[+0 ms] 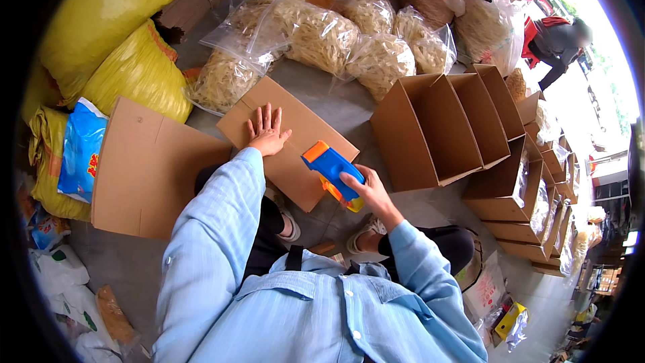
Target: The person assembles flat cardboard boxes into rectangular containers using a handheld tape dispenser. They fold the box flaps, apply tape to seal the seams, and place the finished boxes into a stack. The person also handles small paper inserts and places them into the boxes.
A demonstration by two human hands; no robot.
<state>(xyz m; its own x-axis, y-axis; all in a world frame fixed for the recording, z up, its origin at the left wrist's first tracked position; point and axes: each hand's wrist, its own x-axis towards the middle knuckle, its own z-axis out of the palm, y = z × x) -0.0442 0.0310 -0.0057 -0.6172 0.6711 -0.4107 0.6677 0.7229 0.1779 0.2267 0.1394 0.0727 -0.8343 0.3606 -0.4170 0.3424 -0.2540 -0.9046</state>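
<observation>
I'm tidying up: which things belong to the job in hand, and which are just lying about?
In use: cardboard box under left hand, blue tape dispenser in right hand; probably open boxes.

Apparently lying about: yellow sacks, blue package, white bags.

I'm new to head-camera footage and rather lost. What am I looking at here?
There is no machine: these are the bare hands of whoever wears the camera on their head, looking down. The single picture curves at its rim because the lens is a wide fisheye. The left hand lies spread on a cardboard box; the right hand holds what looks like a blue and orange tape dispenser. Around them on the grey floor are open boxes to the right, clear bags of pale strips beyond, and yellow sacks to the left.
</observation>
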